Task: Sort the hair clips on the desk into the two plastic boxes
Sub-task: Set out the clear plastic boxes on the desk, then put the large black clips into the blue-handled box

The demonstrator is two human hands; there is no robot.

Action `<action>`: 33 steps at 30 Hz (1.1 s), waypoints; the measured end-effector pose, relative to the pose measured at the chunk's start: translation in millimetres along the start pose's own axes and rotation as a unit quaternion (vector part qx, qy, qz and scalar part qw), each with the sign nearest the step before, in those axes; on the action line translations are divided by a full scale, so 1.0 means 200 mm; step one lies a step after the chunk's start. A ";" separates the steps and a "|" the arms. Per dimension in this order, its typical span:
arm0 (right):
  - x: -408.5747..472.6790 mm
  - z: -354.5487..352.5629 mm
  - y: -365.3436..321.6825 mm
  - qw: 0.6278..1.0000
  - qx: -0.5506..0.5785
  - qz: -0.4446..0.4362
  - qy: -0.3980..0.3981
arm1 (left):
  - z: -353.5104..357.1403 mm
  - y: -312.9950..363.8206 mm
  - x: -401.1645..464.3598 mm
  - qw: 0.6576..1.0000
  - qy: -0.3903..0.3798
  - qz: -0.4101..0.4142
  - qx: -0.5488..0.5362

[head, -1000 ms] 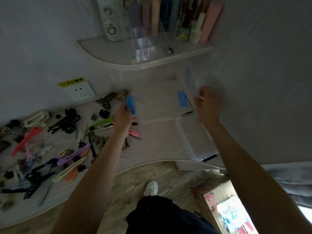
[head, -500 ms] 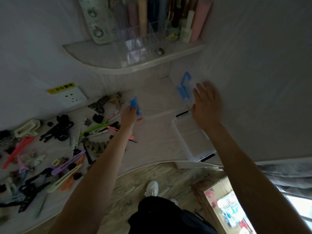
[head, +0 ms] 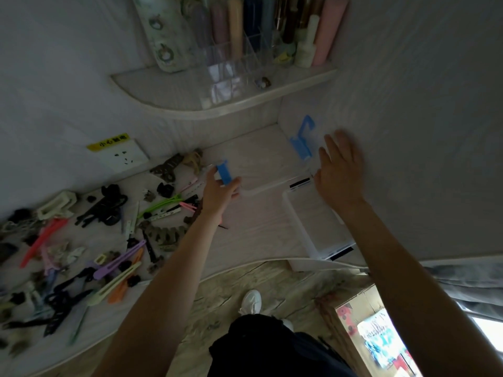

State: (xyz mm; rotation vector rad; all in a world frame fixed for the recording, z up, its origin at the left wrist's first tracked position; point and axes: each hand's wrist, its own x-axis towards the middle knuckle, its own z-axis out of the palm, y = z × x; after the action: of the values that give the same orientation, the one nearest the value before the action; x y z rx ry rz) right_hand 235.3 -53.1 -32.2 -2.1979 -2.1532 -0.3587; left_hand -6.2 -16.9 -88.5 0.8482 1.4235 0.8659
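A clear plastic box (head: 269, 170) with blue latches lies at the back of the white desk (head: 258, 235). My left hand (head: 220, 191) grips its left end, thumb and fingers around the blue latch (head: 224, 172). My right hand (head: 337, 170) has straight fingers beside the box's right end, where a second blue latch (head: 302, 140) stands flipped up. A second clear box (head: 313, 221) sits open at the desk's front right, below my right wrist. Several hair clips (head: 109, 240) in many colours lie scattered over the left half of the desk.
A curved shelf (head: 223, 104) above the desk carries a clear organizer (head: 234, 69) and bottles. A wall socket (head: 122, 156) sits behind the clips. The right wall is close to my right hand. A cardboard box (head: 367, 322) stands on the floor below.
My right hand has gone from curled at the right latch to straight fingers, and that latch now stands up. My left hand has stayed on the left latch.
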 end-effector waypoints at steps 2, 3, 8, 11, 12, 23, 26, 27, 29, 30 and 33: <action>-0.01 -0.01 0.00 1.000 0.022 -0.009 0.016 | -0.01 0.00 0.00 0.999 0.000 0.013 0.031; -0.02 -0.01 -0.01 0.999 0.038 -0.010 0.020 | -0.02 0.00 0.01 0.998 -0.001 0.022 0.059; -0.12 -0.05 -0.12 0.988 0.134 -0.048 0.054 | -0.13 0.01 -0.09 0.977 0.055 0.057 0.197; -0.23 -0.09 -0.28 0.970 0.225 -0.088 0.040 | -0.25 -0.01 -0.30 0.953 0.113 0.135 0.246; -0.26 -0.10 -0.34 0.961 0.257 -0.101 0.026 | -0.30 -0.03 -0.37 0.940 0.130 0.172 0.265; -0.58 0.05 -0.97 0.886 0.256 -0.277 -0.269 | -1.01 -0.50 -0.91 0.845 0.222 0.043 0.484; -0.54 0.07 -1.09 0.901 0.241 -0.270 -0.240 | -1.07 -0.52 -0.87 0.849 0.226 0.032 0.477; -0.51 0.07 -1.13 0.906 0.241 -0.265 -0.227 | -1.08 -0.51 -0.83 0.847 0.225 0.042 0.480; -0.44 0.08 -1.21 0.909 0.247 -0.269 -0.199 | -1.10 -0.47 -0.75 0.844 0.215 0.071 0.487; -0.41 0.09 -1.25 0.909 0.250 -0.277 -0.186 | -1.10 -0.45 -0.71 0.850 0.211 0.079 0.477; -0.32 0.13 -1.37 0.907 0.226 -0.289 -0.205 | -1.17 -0.41 -0.62 0.869 0.217 0.083 0.437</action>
State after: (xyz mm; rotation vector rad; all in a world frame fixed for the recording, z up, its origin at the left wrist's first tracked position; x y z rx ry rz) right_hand -33.6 -101.5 -105.1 -1.4466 -2.7149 0.5984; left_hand -237.4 -170.4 -100.7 1.5338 2.2269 0.5169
